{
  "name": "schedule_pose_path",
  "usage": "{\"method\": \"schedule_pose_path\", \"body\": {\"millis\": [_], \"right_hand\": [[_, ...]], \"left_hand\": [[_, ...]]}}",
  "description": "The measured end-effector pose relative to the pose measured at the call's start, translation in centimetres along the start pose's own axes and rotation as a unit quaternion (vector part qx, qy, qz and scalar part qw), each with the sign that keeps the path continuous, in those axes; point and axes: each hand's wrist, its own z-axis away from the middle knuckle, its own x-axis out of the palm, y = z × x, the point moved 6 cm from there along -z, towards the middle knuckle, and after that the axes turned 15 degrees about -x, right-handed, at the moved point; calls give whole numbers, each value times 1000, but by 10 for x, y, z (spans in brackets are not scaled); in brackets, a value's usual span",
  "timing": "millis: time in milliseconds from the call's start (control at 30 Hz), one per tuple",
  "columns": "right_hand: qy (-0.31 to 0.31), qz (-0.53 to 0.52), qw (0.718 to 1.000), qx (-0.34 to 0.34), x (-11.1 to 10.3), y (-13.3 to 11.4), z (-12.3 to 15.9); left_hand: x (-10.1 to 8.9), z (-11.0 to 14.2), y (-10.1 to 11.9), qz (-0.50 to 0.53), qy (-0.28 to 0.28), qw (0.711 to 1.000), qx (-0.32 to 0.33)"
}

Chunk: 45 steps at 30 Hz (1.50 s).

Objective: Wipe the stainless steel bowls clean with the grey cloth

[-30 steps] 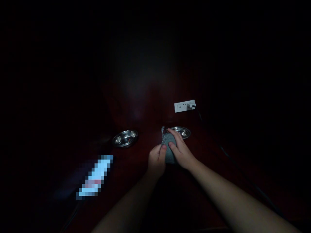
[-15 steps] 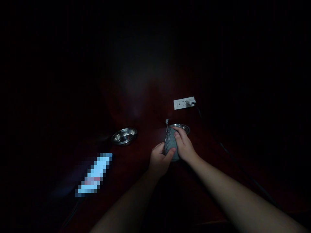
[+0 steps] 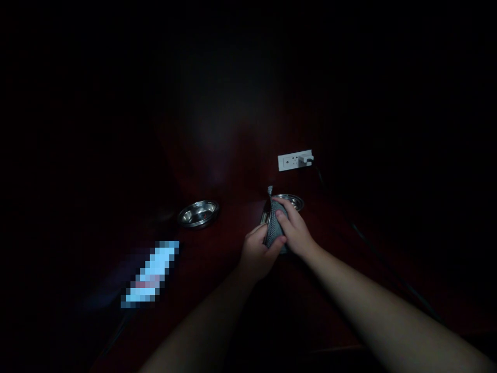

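A grey mesh-weave cloth (image 3: pixel 276 228) is between my two hands, with a narrow strip of it standing up at the top. At its left edge shows a shiny metal dish (image 3: pixel 265 215), mostly hidden by the cloth and fingers. My left hand (image 3: pixel 259 254) is closed round the dish and cloth from below left, its thumb over the cloth. Pressed on the cloth from the right is my right hand (image 3: pixel 295 232), fingers closed on it. Just behind the right hand lies a round steel dish (image 3: pixel 297 200), partly covered.
Another steel bowl (image 3: pixel 199 214) rests to the left on the dark red table (image 3: pixel 217 269). Nearer me on the left is a bright, pixelated screen (image 3: pixel 153 274). A white socket plate (image 3: pixel 288 162) holds a plug, and a dark cable (image 3: pixel 388 259) runs down the right side.
The cloth and dish have turned a little, so more shiny metal shows at the left. Both hands keep their hold and have shifted slightly to the right.
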Motion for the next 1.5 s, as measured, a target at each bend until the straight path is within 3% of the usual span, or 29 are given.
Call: {"method": "schedule_pose_path", "body": {"millis": [200,467,567,733,1267,1500], "right_hand": [[15,-38,998,51,0,9,2],[98,-120,974,167,-2,31,5],[104,-118,970,185,-3,34,6],[59,-93,981,160,1,30,6],[29,-102,983,149,3,26,6],[15,-102,984,145,3,24,6]], "left_hand": [[-1,1,2,4,-7,1000,26],[1,1,2,36,-32,998,33],[7,2,2,91,-78,993,7],[21,8,-1,146,-182,971,-49],[16,1,-9,15,-109,994,-29],[16,1,-3,11,-103,995,-1]]}}
